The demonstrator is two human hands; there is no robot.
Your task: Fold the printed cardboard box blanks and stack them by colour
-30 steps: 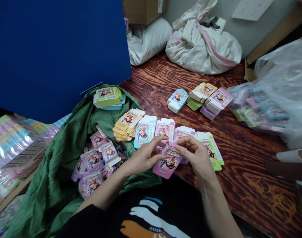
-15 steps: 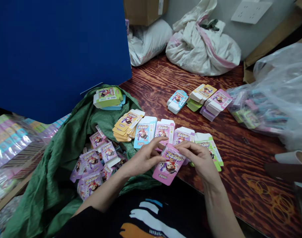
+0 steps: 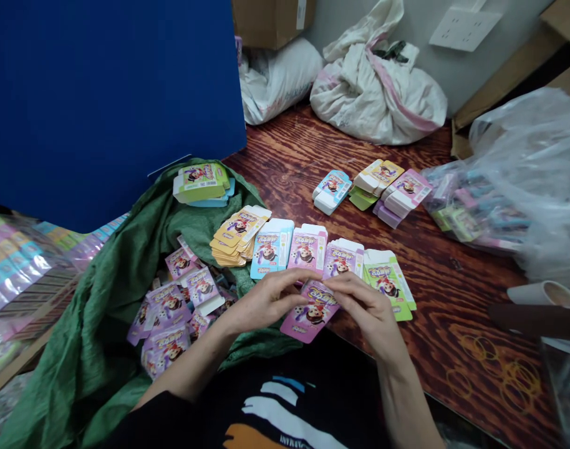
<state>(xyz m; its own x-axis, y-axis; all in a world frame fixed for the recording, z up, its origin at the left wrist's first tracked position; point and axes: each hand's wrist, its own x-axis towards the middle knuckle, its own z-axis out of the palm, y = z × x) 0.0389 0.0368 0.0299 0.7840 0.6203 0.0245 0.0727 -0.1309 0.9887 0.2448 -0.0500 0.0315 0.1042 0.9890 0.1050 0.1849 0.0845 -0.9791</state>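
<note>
Over the table's front edge, a pink card box (image 3: 308, 315) is held between both hands. My left hand (image 3: 273, 300) grips its upper left side, fingers bent over the top. My right hand (image 3: 362, 302) pinches its upper right corner. Just beyond lie fanned stacks of flat boxes: orange (image 3: 236, 234), blue (image 3: 269, 249), pink (image 3: 307, 246), purple (image 3: 343, 257) and green (image 3: 388, 284). The box's top end is partly hidden by my fingers.
A green sack (image 3: 98, 312) at the left holds loose purple boxes (image 3: 166, 305). Folded boxes (image 3: 332, 190) stand farther back on the wooden table (image 3: 453, 293). At the right are a clear bag (image 3: 523, 181), a cup (image 3: 544, 293) and rubber bands (image 3: 519, 380).
My left fingers have come down and closed at the box's top edge. My right hand has shifted slightly left with the box. The whole view has moved a little.
</note>
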